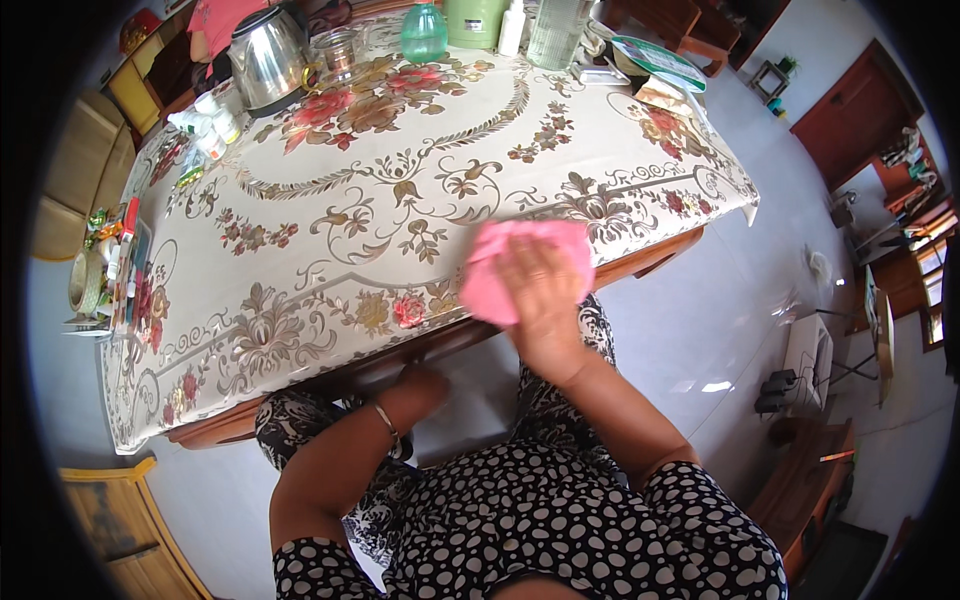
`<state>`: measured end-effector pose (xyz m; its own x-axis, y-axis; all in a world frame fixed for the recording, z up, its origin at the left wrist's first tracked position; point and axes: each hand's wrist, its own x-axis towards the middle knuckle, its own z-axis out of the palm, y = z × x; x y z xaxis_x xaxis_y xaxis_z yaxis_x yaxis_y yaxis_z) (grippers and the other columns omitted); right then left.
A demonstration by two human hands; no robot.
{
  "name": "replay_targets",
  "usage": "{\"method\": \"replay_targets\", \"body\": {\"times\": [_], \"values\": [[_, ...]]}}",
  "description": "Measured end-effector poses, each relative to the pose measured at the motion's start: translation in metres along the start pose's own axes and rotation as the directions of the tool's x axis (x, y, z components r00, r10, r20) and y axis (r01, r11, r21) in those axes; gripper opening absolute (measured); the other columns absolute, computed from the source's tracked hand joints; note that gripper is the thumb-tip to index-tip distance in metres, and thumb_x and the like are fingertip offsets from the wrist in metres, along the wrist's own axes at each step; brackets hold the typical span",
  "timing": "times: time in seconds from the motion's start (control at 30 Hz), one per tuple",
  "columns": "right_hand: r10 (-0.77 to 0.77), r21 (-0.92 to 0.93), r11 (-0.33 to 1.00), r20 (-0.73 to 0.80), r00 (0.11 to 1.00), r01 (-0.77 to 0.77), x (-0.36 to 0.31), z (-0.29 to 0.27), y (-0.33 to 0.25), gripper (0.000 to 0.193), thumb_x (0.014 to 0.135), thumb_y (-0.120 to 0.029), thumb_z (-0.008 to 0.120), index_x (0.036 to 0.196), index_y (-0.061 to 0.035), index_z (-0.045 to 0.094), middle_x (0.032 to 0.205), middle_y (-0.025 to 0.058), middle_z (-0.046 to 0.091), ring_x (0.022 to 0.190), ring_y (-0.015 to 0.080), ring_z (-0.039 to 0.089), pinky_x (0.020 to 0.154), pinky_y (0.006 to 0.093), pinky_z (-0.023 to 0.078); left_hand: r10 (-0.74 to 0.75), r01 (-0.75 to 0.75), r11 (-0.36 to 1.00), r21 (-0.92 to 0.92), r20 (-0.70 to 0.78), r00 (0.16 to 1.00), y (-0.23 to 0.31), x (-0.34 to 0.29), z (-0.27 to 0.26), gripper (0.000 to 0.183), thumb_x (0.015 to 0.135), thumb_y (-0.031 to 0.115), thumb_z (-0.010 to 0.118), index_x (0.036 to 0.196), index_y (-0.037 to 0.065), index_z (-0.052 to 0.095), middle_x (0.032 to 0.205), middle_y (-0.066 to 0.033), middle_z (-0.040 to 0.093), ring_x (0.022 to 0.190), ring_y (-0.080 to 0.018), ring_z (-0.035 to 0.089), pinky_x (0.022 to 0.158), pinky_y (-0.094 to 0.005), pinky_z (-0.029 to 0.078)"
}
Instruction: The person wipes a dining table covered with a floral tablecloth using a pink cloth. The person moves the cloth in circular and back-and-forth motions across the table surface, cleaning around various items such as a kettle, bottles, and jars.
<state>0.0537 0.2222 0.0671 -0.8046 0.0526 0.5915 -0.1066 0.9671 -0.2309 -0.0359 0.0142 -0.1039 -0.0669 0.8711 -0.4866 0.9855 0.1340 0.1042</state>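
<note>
My right hand [545, 300] holds a pink cloth [485, 285] against the tabletop, near the front edge right of the middle. Its fingers lie over the cloth and are a little blurred. Under them spreads a cream tablecloth [300, 260] with red flowers and brown-gold scrolls. My left hand [425, 390] is below the table's front edge, above my lap, with a bracelet on the wrist. Its fingers are blurred and partly out of sight, so its grip does not show.
At the back stand a steel kettle [268, 60], a glass jug [555, 35], a teal bottle [424, 32] and a green container [472, 22]. Small white bottles [215, 120] are at the back left. A basket [85, 280] with packets sits at the left edge. Another person [215, 20] is behind the kettle.
</note>
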Motion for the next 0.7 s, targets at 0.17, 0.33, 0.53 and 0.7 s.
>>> {"method": "replay_targets", "body": {"times": [0.17, 0.33, 0.53, 0.7], "values": [[-0.336, 0.062, 0.94, 0.004, 0.942, 0.335, 0.034, 0.039, -0.085, 0.053, 0.074, -0.019, 0.053, 0.122, 0.0006, 0.05, 0.125, 0.0193, 0.05, 0.119, 0.0347, 0.046, 0.102, 0.0483, 0.034, -0.025, 0.026, 0.999, -0.035, 0.023, 0.999, 0.002, -0.006, -0.013, 0.036, 0.081, 0.031, 0.063, 0.11, 0.01, 0.061, 0.101, -0.0115, 0.066, 0.101, -0.0311, 0.061, 0.094, -0.048, 0.041], [-0.506, 0.044, 0.86, -0.047, 0.861, 0.508, 0.053, 0.048, -0.121, 0.052, 0.074, -0.019, 0.051, 0.124, -0.0046, 0.051, 0.124, 0.0151, 0.052, 0.117, 0.0316, 0.048, 0.102, 0.0463, 0.035, -0.043, 0.046, 0.997, -0.061, 0.054, 0.998, 0.005, -0.007, -0.025, 0.036, 0.081, 0.031, 0.063, 0.11, 0.01, 0.061, 0.102, -0.0117, 0.066, 0.1, -0.031, 0.061, 0.093, -0.0483, 0.042], [-0.415, 0.006, 0.909, 0.046, 0.908, 0.416, 0.036, 0.026, -0.067, 0.055, 0.074, -0.018, 0.051, 0.129, -0.0129, 0.049, 0.134, 0.0107, 0.048, 0.12, 0.0296, 0.048, 0.102, 0.046, 0.036, -0.076, 0.087, 0.991, -0.105, 0.104, 0.992, 0.006, -0.008, -0.028, 0.036, 0.081, 0.031, 0.063, 0.11, 0.01, 0.061, 0.102, -0.012, 0.066, 0.1, -0.0309, 0.061, 0.091, -0.0487, 0.043], [-0.3, -0.216, 0.925, 0.088, 0.95, 0.312, 0.013, -0.009, 0.014, 0.052, 0.076, -0.013, 0.053, 0.128, -0.0154, 0.051, 0.137, 0.0094, 0.046, 0.12, 0.0283, 0.048, 0.1, 0.0436, 0.038, -0.09, 0.108, 0.986, -0.123, 0.148, 0.985, 0.005, -0.004, -0.032, 0.036, 0.081, 0.031, 0.063, 0.11, 0.01, 0.061, 0.103, -0.0121, 0.065, 0.1, -0.0308, 0.061, 0.09, -0.049, 0.043]]}}
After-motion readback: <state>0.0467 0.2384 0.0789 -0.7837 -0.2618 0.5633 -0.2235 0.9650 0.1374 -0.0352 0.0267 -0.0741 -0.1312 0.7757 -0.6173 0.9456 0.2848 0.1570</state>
